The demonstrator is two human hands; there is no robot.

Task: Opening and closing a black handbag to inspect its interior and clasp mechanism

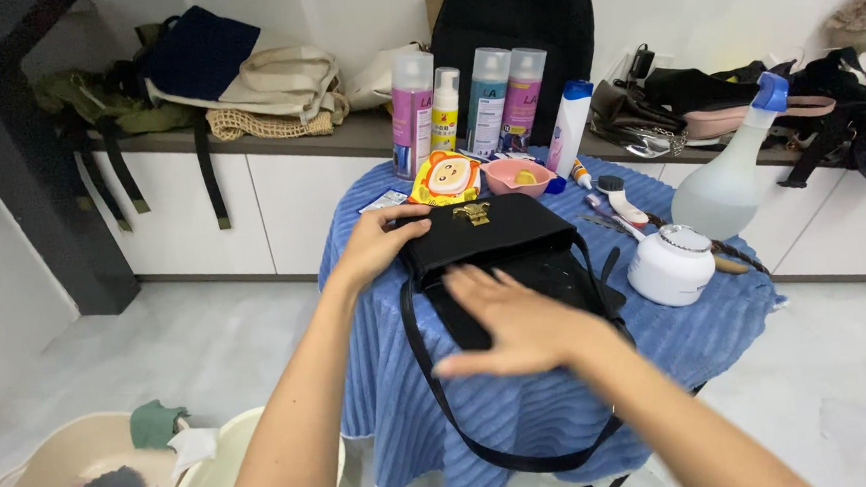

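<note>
Left hand grips the far-left corner of a black handbag, fingers curled over the edge of its flap, while the right hand lies flat and open on the near part of the bag, holding nothing. That handbag sits in the middle of a small table draped in a ribbed blue cloth, its long strap hanging over the near edge in a loop. It looks soft-sided yet shaped, probably light, with a smooth flap that may slip under a flat palm; the flap edge, the sides, or the strap seem the surest holds, and the gold clasp is best left unstrained. Beyond it stand four tall spray cans, pink, yellow-white, teal and pink, with printed labels. A yellow-and-orange cartoon pouch and a pink bowl lie just behind. To the right are a white jar and a clear spray bottle with blue trigger.
</note>
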